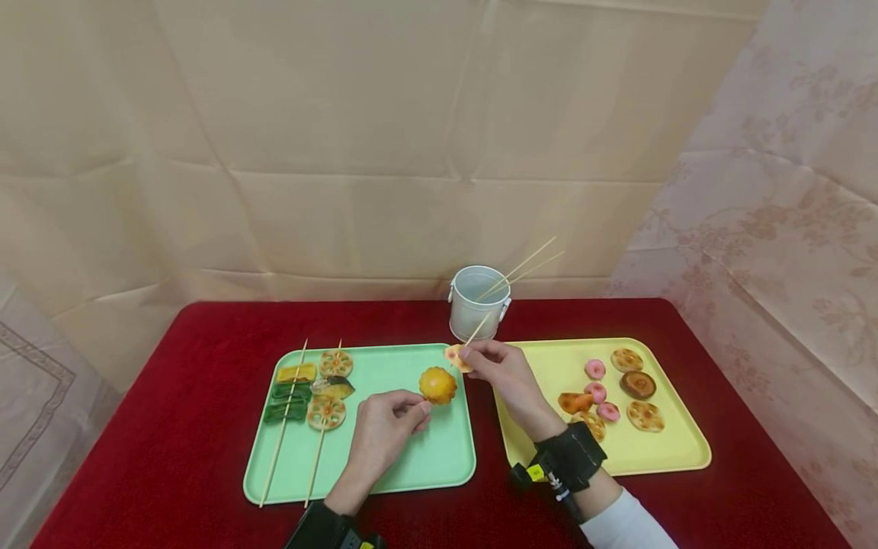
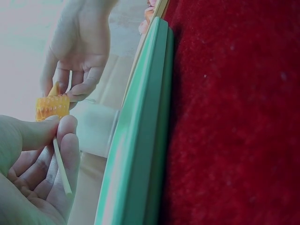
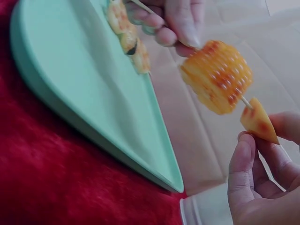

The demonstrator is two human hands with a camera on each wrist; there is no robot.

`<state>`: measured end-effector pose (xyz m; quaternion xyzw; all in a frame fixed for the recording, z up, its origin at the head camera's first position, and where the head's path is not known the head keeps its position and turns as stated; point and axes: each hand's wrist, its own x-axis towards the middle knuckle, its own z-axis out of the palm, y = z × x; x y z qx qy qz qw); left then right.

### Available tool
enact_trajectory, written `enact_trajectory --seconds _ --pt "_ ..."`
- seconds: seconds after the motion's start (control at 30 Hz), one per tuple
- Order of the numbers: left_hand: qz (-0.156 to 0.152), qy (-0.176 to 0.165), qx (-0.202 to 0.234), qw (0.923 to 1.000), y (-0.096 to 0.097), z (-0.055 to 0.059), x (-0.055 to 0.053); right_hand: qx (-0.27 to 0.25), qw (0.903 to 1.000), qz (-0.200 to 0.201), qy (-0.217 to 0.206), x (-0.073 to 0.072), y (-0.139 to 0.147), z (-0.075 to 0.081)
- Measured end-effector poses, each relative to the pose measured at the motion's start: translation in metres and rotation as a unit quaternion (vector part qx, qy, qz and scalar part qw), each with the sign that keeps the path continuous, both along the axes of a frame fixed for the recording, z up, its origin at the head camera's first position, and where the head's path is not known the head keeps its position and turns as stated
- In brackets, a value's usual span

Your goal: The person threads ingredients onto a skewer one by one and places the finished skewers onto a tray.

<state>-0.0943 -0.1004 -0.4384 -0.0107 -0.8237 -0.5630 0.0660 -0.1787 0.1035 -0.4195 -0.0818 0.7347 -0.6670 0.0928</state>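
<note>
One wooden skewer point(image 3: 246, 102), pinched by the left hand point(image 1: 386, 429) just beside a corn round point(image 1: 437, 386) above the mint-green tray point(image 1: 418, 471), is best braced while the right hand point(image 1: 506, 380), pinching the browned yellow slice point(image 3: 259, 123) threaded beyond, eases it straight toward the corn.

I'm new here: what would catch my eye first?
Probably the ridged golden-yellow corn piece, on a thin wooden skewer between the left hand and right hand. Then the rectangular mint-green tray on the left and rectangular pale-yellow tray on the right stand out against the plush deep-red cloth beneath.
</note>
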Motion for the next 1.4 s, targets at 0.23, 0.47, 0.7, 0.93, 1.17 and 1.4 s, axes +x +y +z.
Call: enact_trajectory --seconds 0.23,0.47,0.7,0.93,1.17,1.4 --pt "0.007 -0.002 0.002 1.0000 0.000 0.000 -0.001 0.021 0.9997 0.009 0.010 0.004 -0.007 -0.006" --pt "0.010 -0.004 0.018 0.9998 0.000 -0.001 -0.002 0.031 0.9992 -0.021 0.011 0.000 -0.005 -0.001" --pt "-0.006 -0.003 0.020 0.9998 0.000 -0.002 -0.001 0.001 0.9997 -0.023 0.001 -0.003 -0.005 0.006" --pt "-0.038 -0.020 0.027 0.9987 -0.002 -0.001 -0.001 -0.013 0.9999 -0.007 -0.007 -0.004 0.001 0.010" --pt "-0.082 -0.048 0.034 0.9949 -0.004 0.000 -0.001 -0.023 0.9996 -0.006 -0.011 -0.007 0.008 0.012" --pt "-0.071 -0.043 0.036 0.9959 -0.004 0.000 0.000 -0.023 0.9995 0.015 -0.015 -0.004 0.004 0.007"
